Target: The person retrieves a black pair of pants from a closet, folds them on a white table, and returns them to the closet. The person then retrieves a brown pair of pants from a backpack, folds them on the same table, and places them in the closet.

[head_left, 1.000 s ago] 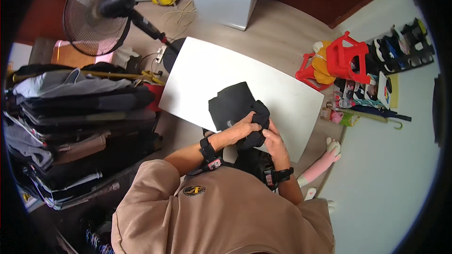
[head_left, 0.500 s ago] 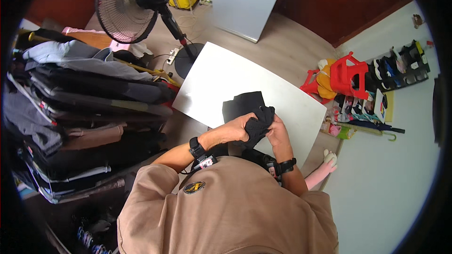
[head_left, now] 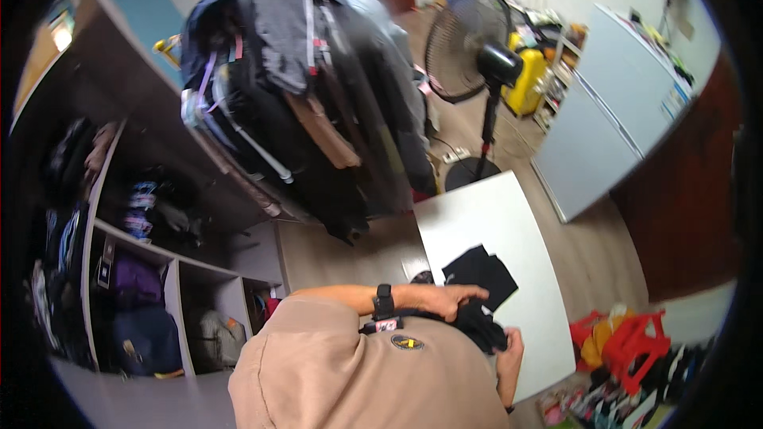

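A black cloth garment point(head_left: 497, 280) lies partly flat on the white table point(head_left: 509, 214), its near part bunched up in front of my body. My left hand point(head_left: 455, 299) rests over the bunched part, with fingers bent around the fabric. At the near right end of the cloth, my right hand point(head_left: 509, 349) pinches its edge. Folds hide some of the fingertips, and the exact kind of garment does not show.
Left of the table stands a rack of hanging clothes point(head_left: 318, 111), with an open shelf unit point(head_left: 179, 270) beside it. A black fan point(head_left: 477, 56) and a grey fridge point(head_left: 592, 131) stand beyond the table. Red plastic stools point(head_left: 632, 345) are at the right.
My view has swung left, bringing the shelf unit in. The garment's far part now lies spread on the table; both hands still hold the near part, my right hand now lower at its edge.
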Motion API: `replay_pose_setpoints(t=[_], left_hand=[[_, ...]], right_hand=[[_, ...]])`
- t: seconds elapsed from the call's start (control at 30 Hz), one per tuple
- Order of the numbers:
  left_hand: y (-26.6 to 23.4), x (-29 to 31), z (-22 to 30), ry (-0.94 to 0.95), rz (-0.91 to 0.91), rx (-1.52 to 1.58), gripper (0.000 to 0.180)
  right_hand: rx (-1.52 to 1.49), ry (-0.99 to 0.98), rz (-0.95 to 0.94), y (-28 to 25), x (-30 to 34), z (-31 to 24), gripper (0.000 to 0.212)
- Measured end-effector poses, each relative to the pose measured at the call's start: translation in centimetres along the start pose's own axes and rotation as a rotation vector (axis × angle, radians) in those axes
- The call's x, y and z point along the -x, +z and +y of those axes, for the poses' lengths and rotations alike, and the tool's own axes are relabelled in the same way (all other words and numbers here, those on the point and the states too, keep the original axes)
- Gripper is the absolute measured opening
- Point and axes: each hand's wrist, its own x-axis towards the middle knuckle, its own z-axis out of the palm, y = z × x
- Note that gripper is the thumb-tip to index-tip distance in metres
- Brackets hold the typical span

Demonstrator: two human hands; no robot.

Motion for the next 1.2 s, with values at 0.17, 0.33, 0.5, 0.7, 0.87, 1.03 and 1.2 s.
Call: replay_pose_setpoints(t=[0.17, 0.33, 0.5, 0.7, 0.87, 1.03, 1.2], left_hand=[[0.4, 2.9, 2.0, 0.031, 0.164, -0.175, 0.058], [-2.6, 3.5, 5.6, 0.096, 0.178, -0.263, 0.063], [-7.7, 0.5, 2.4, 0.18, 0.067, -0.104, 0.077], [-8.2, 6.1, 2.7, 0.017, 0.127, 0.207, 0.061], [-8.3, 7.7, 1.4, -0.074, 0.273, -0.071, 0.055], [-8.2, 8.4, 2.2, -0.23, 0.255, -0.174, 0.051], [-9.1, 8.2, 1.7, -0.284, 0.526, -0.632, 0.033]], right_hand=[[-0.128, 0.395, -0.157, 0.6, -1.3, -5.9, 0.026], [0.014, -0.01, -0.145, 0.8, -6.3, -5.5, 0.02], [-0.024, -0.155, -0.03, 2.2, -9.6, -8.0, 0.032], [0.08, -0.036, -0.369, 7.2, -14.4, -9.6, 0.02], [-0.051, 0.25, -0.572, 11.4, -15.8, -10.6, 0.016], [0.119, -0.223, -0.443, 15.6, -17.1, -5.7, 0.011], [0.353, -0.369, -0.64, 15.9, -17.1, -13.9, 0.012]])
